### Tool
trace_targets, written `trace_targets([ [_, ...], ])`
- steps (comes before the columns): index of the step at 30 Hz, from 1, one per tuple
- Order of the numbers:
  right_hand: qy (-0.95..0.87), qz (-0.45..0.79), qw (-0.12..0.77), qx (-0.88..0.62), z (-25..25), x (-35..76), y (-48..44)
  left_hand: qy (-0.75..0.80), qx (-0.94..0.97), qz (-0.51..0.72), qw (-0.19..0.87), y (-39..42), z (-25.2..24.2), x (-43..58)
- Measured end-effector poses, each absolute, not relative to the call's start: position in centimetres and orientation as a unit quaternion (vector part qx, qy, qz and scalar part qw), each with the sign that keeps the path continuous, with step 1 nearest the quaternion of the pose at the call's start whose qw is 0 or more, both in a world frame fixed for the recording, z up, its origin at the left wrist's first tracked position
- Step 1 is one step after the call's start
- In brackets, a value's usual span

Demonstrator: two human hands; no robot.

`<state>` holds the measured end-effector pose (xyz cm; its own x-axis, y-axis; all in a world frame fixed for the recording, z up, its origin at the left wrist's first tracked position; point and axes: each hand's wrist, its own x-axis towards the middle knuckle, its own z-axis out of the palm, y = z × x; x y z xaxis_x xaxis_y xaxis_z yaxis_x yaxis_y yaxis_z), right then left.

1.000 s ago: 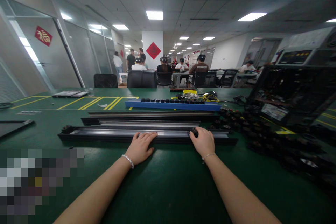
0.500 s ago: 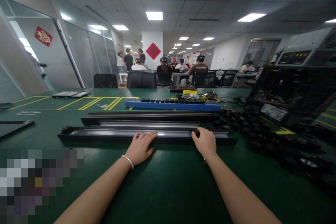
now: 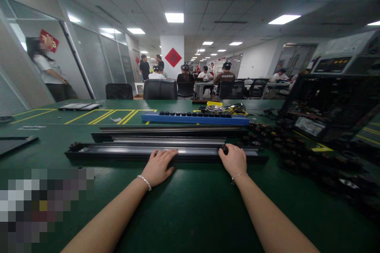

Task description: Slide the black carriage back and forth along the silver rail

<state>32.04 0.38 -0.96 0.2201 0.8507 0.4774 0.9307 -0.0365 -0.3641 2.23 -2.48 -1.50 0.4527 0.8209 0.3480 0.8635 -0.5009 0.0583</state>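
Note:
A long black channel rail with a shiny inner strip [image 3: 118,149] lies across the bench in front of me. My left hand [image 3: 158,167] rests on its near edge, fingers stretched flat over the strip and thumb apart. Farther right, my right hand [image 3: 234,160] is closed around a small black part [image 3: 225,149] at the rail; the fingers hide most of that part. Another small dark piece [image 3: 76,146] sits in the rail's left end. Just behind lie a second shiny strip [image 3: 169,140] and another long black rail [image 3: 97,136].
Beyond the rails stands a blue holder [image 3: 196,119] with a row of black parts. Many dark parts [image 3: 297,148] are heaped at right beside an open black case [image 3: 329,102]. A metal dish [image 3: 215,108] sits farther back. At far left, a person [image 3: 49,71] is by the glass door.
My right hand has slid slightly right along the rail with the small black part. My left hand has stayed in place. A person has appeared by the door at left.

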Motion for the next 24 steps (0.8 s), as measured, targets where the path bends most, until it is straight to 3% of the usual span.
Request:
trace_targets([
  [24,-0.602,-0.078,0.308,-0.732,-0.9,32.73,0.47,-0.495,-0.85,-0.168,0.068,-2.43,-1.56,2.21],
])
